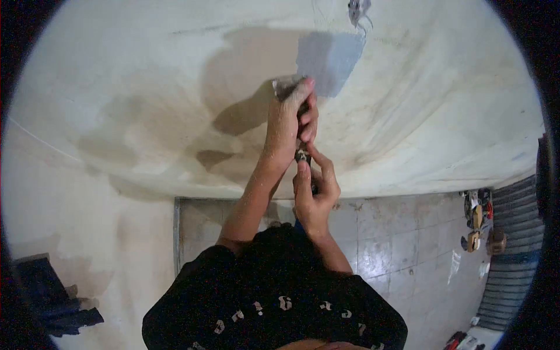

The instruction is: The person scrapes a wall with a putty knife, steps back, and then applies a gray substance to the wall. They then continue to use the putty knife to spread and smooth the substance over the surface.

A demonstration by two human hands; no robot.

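In front of the pale wall, my left hand is closed around a dark tool, its fingers curled and partly hiding it. A greyish, worn end shows beside the thumb, close to the wall. Lower down, my right hand pinches the tool's lower part between thumb and fingers. The tool's exact shape is hidden by both hands. A grey rectangular patch on the wall lies just above and right of my left fingertips.
Wires stick out of a small wall opening at the top. Below is a tiled floor. Assorted items lie at the right by a ribbed shutter. Dark cloth is at the lower left.
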